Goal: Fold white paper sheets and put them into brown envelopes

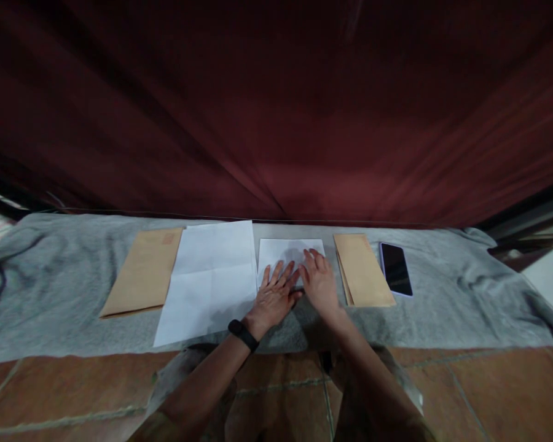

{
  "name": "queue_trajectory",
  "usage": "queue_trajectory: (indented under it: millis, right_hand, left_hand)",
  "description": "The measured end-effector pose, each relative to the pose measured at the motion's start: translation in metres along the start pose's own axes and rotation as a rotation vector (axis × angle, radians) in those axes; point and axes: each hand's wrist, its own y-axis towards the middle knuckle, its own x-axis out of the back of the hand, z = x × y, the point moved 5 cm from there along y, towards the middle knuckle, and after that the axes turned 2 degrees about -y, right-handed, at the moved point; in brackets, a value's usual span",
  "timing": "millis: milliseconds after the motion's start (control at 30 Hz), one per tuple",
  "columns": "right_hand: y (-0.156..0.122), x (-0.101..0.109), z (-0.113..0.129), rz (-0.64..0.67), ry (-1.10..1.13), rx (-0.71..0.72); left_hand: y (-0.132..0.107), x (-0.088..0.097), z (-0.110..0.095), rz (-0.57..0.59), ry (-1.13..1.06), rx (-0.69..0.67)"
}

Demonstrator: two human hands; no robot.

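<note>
A smaller white sheet of paper [281, 248], perhaps folded, lies on the grey cloth in front of me. My left hand [276, 293] rests flat on its near left part, fingers spread, a dark band on the wrist. On its right side lies my right hand [319, 279], palm down with fingers stretched out and slightly bent. Neither hand grips anything. The two hands nearly meet at the thumbs and cover the near part of the sheet. Left of them, larger white sheets [212, 282] with a crosswise crease are stacked.
Brown envelopes [142, 270] lie at the far left, and narrower brown envelopes [363, 270] lie right of my hands. Beyond these is a phone [396, 269]. Everything rests on a grey cloth [465, 288]. A dark red curtain [276, 123] hangs behind; floor tiles [87, 387] show below.
</note>
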Motion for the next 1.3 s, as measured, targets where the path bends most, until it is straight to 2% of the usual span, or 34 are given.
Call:
queue_trajectory:
  millis: [100,200,267,567,700,833,933,1033,1167,1300]
  right_hand:
    - [0.001,-0.023,0.023,0.033,0.179,0.174]
    - [0.003,-0.041,0.027,0.074,0.167,0.176]
    - [0.004,-0.046,0.022,0.091,0.109,0.147]
    - [-0.001,-0.042,-0.01,0.039,-0.137,0.071]
    - [-0.002,-0.042,-0.017,0.034,-0.161,0.053]
    - [-0.001,-0.043,-0.018,0.054,-0.168,0.048]
    - [0.0,-0.043,-0.018,0.054,-0.163,0.045]
    - [0.0,-0.045,-0.019,0.04,-0.153,0.054]
    - [-0.001,-0.048,-0.021,0.003,-0.14,0.067]
    - [-0.001,-0.052,-0.023,-0.01,-0.132,0.077]
  left_hand:
    - [0.0,-0.001,-0.001,0.025,0.004,-0.031]
    - [-0.001,-0.001,-0.001,0.031,0.019,-0.037]
    - [-0.001,-0.002,-0.001,0.006,0.018,-0.018]
    - [-0.009,-0.002,0.005,-0.075,0.001,0.099]
    - [-0.019,0.009,0.004,-0.095,0.033,0.145]
    - [-0.024,0.032,0.005,-0.121,0.072,0.161]
    - [-0.021,0.05,0.017,-0.141,0.082,0.141]
    - [-0.018,0.061,0.038,-0.187,0.102,0.14]
    - [-0.017,0.056,0.06,-0.188,0.131,0.095]
    - [-0.013,0.05,0.067,-0.147,0.171,-0.044]
